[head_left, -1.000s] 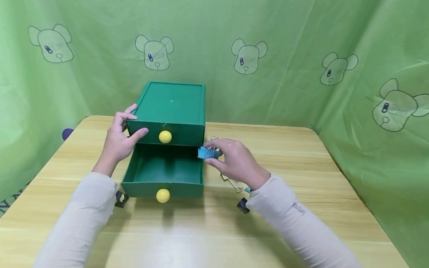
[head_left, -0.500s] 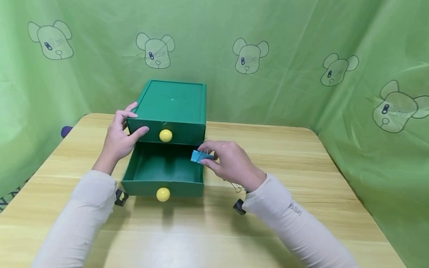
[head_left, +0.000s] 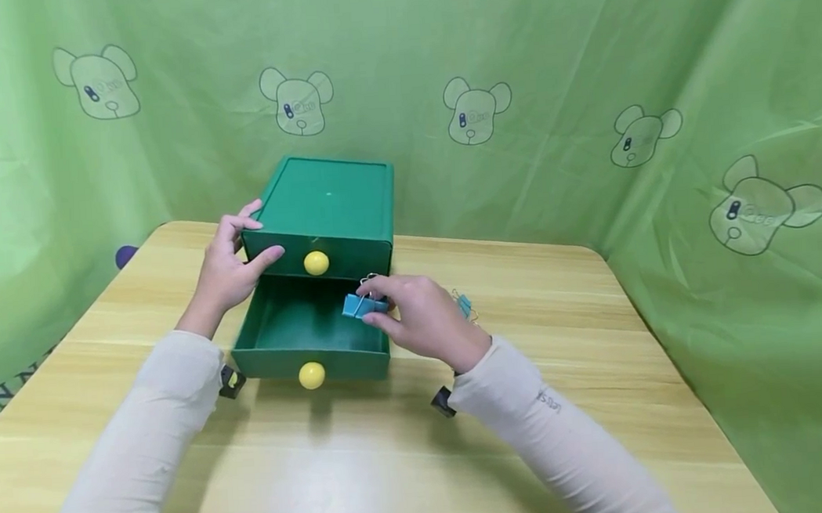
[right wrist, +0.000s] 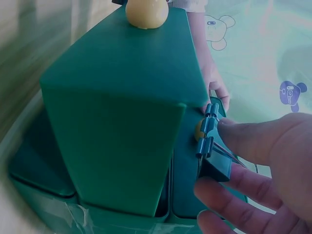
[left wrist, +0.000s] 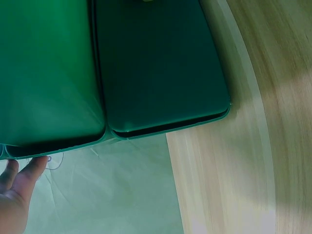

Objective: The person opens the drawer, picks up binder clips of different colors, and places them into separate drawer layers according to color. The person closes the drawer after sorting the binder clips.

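A dark green drawer cabinet [head_left: 329,195] stands on the table, its lower visible drawer [head_left: 350,362] pulled far out. My left hand [head_left: 226,268] grips the cabinet's front left edge, thumb on the top drawer's front and fingers at the side and top edge. Between thumb and fingers, my right hand [head_left: 425,314] pinches a blue binder clip [head_left: 364,305] with silver wire handles. The clip is over the right part of the open drawer. In the right wrist view, the clip [right wrist: 212,146] shows beside the drawer's outer wall. The drawer's visible floor holds nothing.
Another blue binder clip [head_left: 463,306] lies on the wooden table [head_left: 543,342] right of the cabinet, partly behind my right hand. Yellow round knobs [head_left: 311,375] stick out from the drawer fronts. A green curtain [head_left: 399,61] hangs behind the table.
My right hand has moved left with the blue binder clip, from the drawer's right edge to over its inside. The other clip on the table has come into clearer view. My left hand stays put.
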A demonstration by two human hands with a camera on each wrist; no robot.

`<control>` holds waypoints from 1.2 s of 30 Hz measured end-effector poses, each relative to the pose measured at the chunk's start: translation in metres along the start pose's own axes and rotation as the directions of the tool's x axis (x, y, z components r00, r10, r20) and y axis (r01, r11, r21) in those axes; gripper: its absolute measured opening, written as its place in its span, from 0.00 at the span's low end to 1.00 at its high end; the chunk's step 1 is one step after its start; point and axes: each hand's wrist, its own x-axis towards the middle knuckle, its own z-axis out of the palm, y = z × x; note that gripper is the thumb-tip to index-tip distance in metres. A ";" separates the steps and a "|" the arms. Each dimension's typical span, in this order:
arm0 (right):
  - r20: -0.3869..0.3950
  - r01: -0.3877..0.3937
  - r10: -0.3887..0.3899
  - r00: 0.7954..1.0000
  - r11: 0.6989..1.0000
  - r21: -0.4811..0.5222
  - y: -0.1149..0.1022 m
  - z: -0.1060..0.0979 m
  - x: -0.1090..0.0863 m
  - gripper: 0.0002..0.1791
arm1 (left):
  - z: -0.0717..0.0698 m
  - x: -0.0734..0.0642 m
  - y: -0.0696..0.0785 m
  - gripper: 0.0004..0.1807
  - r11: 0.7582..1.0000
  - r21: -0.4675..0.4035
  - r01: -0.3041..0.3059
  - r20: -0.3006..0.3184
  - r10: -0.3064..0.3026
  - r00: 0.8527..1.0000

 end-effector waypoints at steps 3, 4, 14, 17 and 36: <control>0.019 -0.014 0.014 1.000 1.000 0.000 -0.001 0.001 0.000 0.16 | 0.001 -0.001 0.000 0.23 1.000 0.002 0.002 0.001 -0.002 1.000; 0.025 -0.019 0.019 1.000 1.000 -0.002 -0.001 0.002 0.000 0.16 | 0.001 -0.001 0.000 0.23 1.000 0.003 0.003 0.001 -0.003 1.000; 0.031 -0.049 0.048 0.998 0.999 0.022 0.000 0.002 0.001 0.17 | 0.002 0.000 -0.001 0.23 1.000 0.001 0.001 -0.001 -0.001 1.000; 0.019 -0.064 0.064 0.998 0.998 0.023 0.003 0.002 0.000 0.16 | 0.001 0.000 0.000 0.23 1.000 0.001 0.001 -0.002 -0.001 1.000; 0.027 -0.248 0.248 0.968 0.969 0.000 0.047 0.004 -0.033 0.15 | 0.000 0.000 -0.002 0.23 1.000 -0.004 -0.001 -0.004 0.001 1.000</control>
